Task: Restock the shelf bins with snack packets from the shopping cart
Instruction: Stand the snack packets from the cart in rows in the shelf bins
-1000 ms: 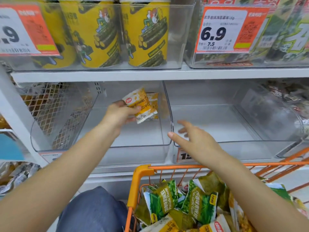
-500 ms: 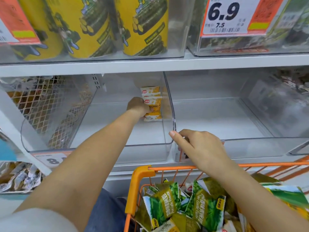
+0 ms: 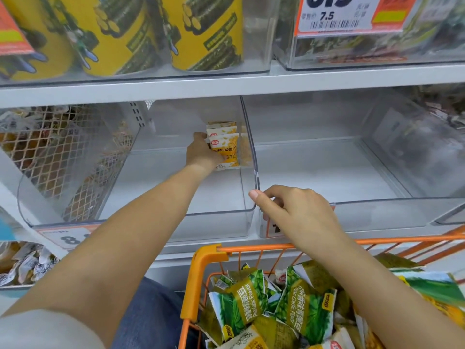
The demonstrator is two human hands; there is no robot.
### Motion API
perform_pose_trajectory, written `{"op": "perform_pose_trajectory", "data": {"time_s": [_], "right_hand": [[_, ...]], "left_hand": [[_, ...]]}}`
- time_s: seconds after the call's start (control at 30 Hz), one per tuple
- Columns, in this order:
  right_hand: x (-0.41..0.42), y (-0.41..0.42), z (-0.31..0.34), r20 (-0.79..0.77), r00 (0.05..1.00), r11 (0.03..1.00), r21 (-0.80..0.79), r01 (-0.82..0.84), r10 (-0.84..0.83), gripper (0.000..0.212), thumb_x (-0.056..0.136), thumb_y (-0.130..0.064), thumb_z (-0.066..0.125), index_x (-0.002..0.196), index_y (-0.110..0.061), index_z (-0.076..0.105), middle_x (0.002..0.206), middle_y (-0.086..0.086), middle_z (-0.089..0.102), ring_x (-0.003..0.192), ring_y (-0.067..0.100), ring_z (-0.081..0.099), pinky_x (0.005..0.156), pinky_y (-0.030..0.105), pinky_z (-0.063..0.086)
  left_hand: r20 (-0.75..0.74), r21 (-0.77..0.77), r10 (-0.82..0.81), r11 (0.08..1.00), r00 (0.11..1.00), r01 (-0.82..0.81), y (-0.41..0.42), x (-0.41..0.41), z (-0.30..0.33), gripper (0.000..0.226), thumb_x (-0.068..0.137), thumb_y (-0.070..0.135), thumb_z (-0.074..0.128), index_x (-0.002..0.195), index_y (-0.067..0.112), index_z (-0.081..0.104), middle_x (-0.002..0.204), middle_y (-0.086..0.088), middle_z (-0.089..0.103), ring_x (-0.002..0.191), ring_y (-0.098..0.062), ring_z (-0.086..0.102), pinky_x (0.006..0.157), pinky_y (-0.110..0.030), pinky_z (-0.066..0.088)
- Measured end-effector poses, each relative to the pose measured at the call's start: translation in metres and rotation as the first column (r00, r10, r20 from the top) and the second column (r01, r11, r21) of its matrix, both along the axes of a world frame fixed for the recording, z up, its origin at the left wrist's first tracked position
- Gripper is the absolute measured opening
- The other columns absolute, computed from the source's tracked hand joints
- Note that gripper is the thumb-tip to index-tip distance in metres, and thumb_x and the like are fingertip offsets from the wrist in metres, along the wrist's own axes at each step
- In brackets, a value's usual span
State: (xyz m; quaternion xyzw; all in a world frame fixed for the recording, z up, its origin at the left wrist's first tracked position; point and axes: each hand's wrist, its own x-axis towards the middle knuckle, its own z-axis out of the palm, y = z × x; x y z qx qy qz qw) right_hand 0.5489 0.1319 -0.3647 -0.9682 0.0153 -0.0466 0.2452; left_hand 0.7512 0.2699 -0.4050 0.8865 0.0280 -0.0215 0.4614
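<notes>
Since a second ago the left hand (image 3: 203, 153) has carried its yellow packet (image 3: 226, 153) deep into the clear bin (image 3: 176, 197), fingers closed on it, upright against the right wall, while the right hand (image 3: 294, 210), nearer the cart (image 3: 201, 268), curls empty on the bin rim.

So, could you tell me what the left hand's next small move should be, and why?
Probably let go and draw back toward the cart. The left hand has the yellow packet upright against the others at the back right of the clear bin, which has ample room, while green packets wait.
</notes>
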Motion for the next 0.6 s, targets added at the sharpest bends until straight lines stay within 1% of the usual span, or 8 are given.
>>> {"op": "perform_pose_trajectory", "data": {"time_s": [0.13,0.2,0.27,0.33,0.43,0.5,0.57,0.6], "right_hand": [[0.0,-0.001,0.012,-0.095,0.995,0.998,0.063,0.004,0.002,0.054,0.087,-0.069,0.03,0.104,-0.031,0.065,0.08,-0.012,0.068,0.082,0.008,0.061,0.073,0.027,0.047],[-0.003,-0.008,0.024,-0.157,0.987,0.971,0.24,0.017,0.022,0.051,0.086,-0.067,0.038,0.106,-0.029,0.066,0.096,-0.01,0.069,0.092,0.008,0.061,0.077,0.027,0.046],[-0.012,-0.019,0.037,-0.157,0.987,0.932,0.362,0.018,0.042,0.042,0.088,-0.061,0.044,0.104,-0.03,0.066,0.103,-0.01,0.067,0.087,-0.001,0.06,0.071,0.023,0.045],[-0.027,-0.028,0.048,-0.129,0.991,0.918,0.396,0.014,0.041,0.029,0.089,-0.052,0.051,0.104,-0.032,0.065,0.1,-0.011,0.068,0.068,-0.008,0.059,0.063,0.022,0.049],[-0.049,-0.037,0.058,-0.065,0.998,0.902,0.431,0.018,0.011,0.022,0.088,-0.045,0.056,0.102,-0.032,0.067,0.09,-0.006,0.071,0.078,0.005,0.068,0.08,0.03,0.056],[-0.063,-0.037,0.061,-0.048,0.999,0.894,0.448,0.01,0.013,0.021,0.086,-0.044,0.056,0.099,-0.033,0.067,0.086,-0.005,0.072,0.084,0.012,0.069,0.086,0.032,0.054],[-0.076,-0.033,0.06,-0.025,0.999,0.873,0.487,-0.012,0.027,0.017,0.086,-0.041,0.058,0.097,-0.033,0.068,0.086,-0.005,0.073,0.084,0.01,0.069,0.086,0.034,0.054],[-0.081,-0.03,0.058,-0.012,0.999,0.861,0.507,-0.024,0.035,0.015,0.087,-0.038,0.058,0.096,-0.032,0.068,0.086,-0.004,0.073,0.083,0.01,0.069,0.086,0.036,0.054]], "left_hand": [[-0.065,0.033,-0.052,0.998,0.997,0.054,0.004,0.001,0.004,0.078,0.073,0.028,0.083,0.135,0.01,0.039,0.133,-0.006,0.053,0.122,-0.024,0.052,0.085,-0.026,0.042],[-0.054,0.049,-0.044,0.998,0.998,0.046,0.009,-0.003,0.017,0.085,0.076,0.036,0.079,0.143,0.012,0.032,0.142,-0.007,0.045,0.127,-0.025,0.048,0.089,-0.026,0.041],[0.049,0.074,-0.041,0.997,0.998,0.038,0.013,-0.018,0.039,0.073,0.085,0.035,0.07,0.144,0.012,0.033,0.145,-0.007,0.042,0.129,-0.024,0.046,0.085,-0.02,0.038],[0.225,-0.039,-0.099,0.993,0.969,0.111,0.018,-0.046,0.064,0.045,0.089,0.024,0.065,0.131,0.012,0.05,0.13,-0.006,0.054,0.117,-0.019,0.053,0.076,-0.011,0.041],[0.316,-0.092,-0.347,0.915,0.883,0.392,0.033,-0.115,0.096,0.004,0.092,0.017,0.062,0.091,0.019,0.065,0.084,0.002,0.069,0.077,-0.01,0.064,0.061,-0.014,0.046],[0.211,0.227,-0.57,0.819,0.794,0.527,0.041,-0.164,0.105,0.019,0.093,0.034,0.059,0.079,0.023,0.065,0.072,0.006,0.069,0.063,-0.009,0.063,0.057,-0.022,0.046],[0.074,0.714,-0.658,0.56,0.75,0.42,0.048,-0.201,0.099,0.039,0.088,0.061,0.047,0.08,0.026,0.063,0.076,0.009,0.068,0.073,-0.011,0.062,0.062,-0.026,0.046],[0.047,0.827,-0.661,0.446,0.749,0.342,0.051,-0.215,0.093,0.051,0.083,0.072,0.038,0.082,0.028,0.063,0.078,0.01,0.067,0.078,-0.011,0.061,0.066,-0.027,0.046]]}}
